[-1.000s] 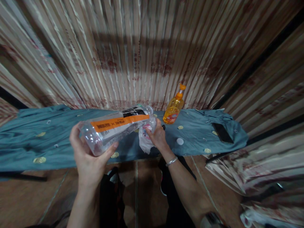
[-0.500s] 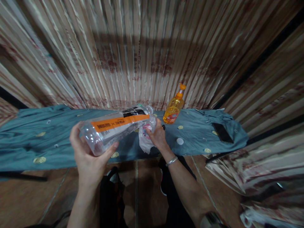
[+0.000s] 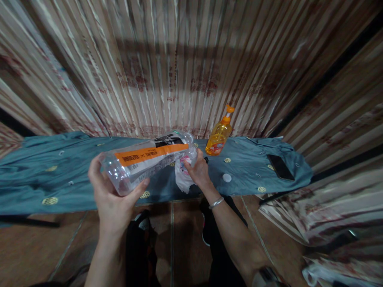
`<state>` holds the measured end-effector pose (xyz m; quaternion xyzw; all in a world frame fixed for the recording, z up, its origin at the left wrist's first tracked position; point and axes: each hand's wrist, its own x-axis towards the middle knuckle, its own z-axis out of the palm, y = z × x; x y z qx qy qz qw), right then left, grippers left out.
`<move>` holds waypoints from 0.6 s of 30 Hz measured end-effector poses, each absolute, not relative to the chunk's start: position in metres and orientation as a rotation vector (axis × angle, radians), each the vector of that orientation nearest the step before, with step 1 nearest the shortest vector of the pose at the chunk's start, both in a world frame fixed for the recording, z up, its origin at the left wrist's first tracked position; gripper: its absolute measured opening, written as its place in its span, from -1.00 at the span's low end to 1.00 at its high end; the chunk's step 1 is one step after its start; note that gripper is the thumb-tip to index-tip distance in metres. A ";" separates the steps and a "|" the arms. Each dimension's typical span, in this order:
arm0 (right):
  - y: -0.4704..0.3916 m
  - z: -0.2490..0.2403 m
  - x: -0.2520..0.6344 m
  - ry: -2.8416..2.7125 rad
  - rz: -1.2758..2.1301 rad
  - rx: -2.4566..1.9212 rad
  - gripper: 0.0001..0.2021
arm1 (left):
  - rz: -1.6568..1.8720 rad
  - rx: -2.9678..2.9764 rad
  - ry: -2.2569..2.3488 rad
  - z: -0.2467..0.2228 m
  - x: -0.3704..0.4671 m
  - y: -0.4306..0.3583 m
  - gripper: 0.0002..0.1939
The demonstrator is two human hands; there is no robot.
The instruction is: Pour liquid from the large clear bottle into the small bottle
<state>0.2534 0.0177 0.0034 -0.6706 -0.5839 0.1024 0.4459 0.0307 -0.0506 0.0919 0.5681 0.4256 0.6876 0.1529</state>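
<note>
A large clear plastic bottle (image 3: 152,156) with an orange, white and black label lies tilted on its side in the air above the bench. My left hand (image 3: 112,203) is closed around its base, thumb underneath. At the bottle's neck, my right hand (image 3: 198,170) grips a crumpled white plastic bag (image 3: 182,181) with pink print, pressed up by the mouth. The bag hangs below the fingers; whether part of it is inside the neck cannot be made out.
A pump bottle of orange liquid (image 3: 216,139) stands behind my right hand. A white round cap (image 3: 226,177) and a dark phone (image 3: 280,167) lie to the right on the teal cloth (image 3: 74,175). Striped curtains (image 3: 179,71) hang close behind the bench.
</note>
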 end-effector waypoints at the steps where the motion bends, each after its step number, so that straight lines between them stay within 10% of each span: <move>1: 0.018 0.003 0.253 -1.441 0.251 -1.663 -0.35 | 1.972 1.626 1.224 0.092 0.031 -0.051 0.00; 18: 0.018 0.003 0.252 -1.443 0.233 -1.659 -0.38 | 1.962 1.621 1.211 0.090 0.029 -0.050 0.02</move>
